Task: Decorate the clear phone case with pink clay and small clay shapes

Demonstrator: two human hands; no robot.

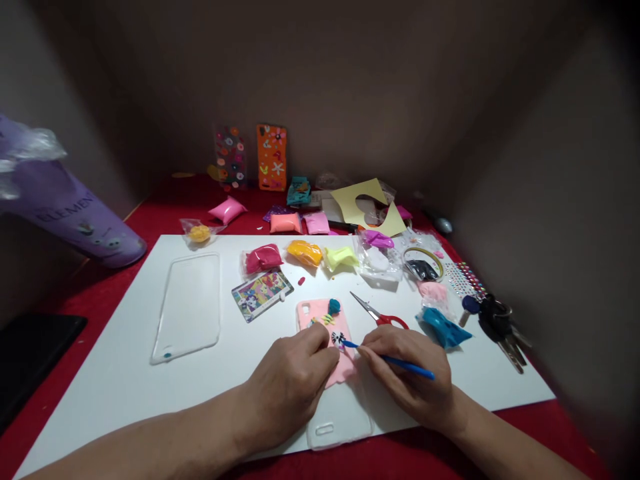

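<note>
A clear phone case (pixel 340 427) lies at the front of the white board, its upper part covered in pink clay (pixel 314 311). On the pink clay sit a teal clay ball (pixel 334 307), a yellow striped clay piece (pixel 327 320) and a small black-and-white clay piece (pixel 338 338). My left hand (pixel 293 377) is closed at the case's left edge, thumb and forefinger beside the black-and-white piece; its other fingertips are hidden. Held like a pen in my right hand (pixel 413 373), a thin blue modelling tool (pixel 407 365) has its tip at that piece.
Red-handled scissors (pixel 383 320) lie just beyond my right hand. Teal clay (pixel 443 328) and keys (pixel 503 330) are to the right, a second clear case (pixel 189 307) to the left. Several clay packets, including an orange one (pixel 305 253), line the back. A purple tube-shaped container (pixel 85 213) leans at left.
</note>
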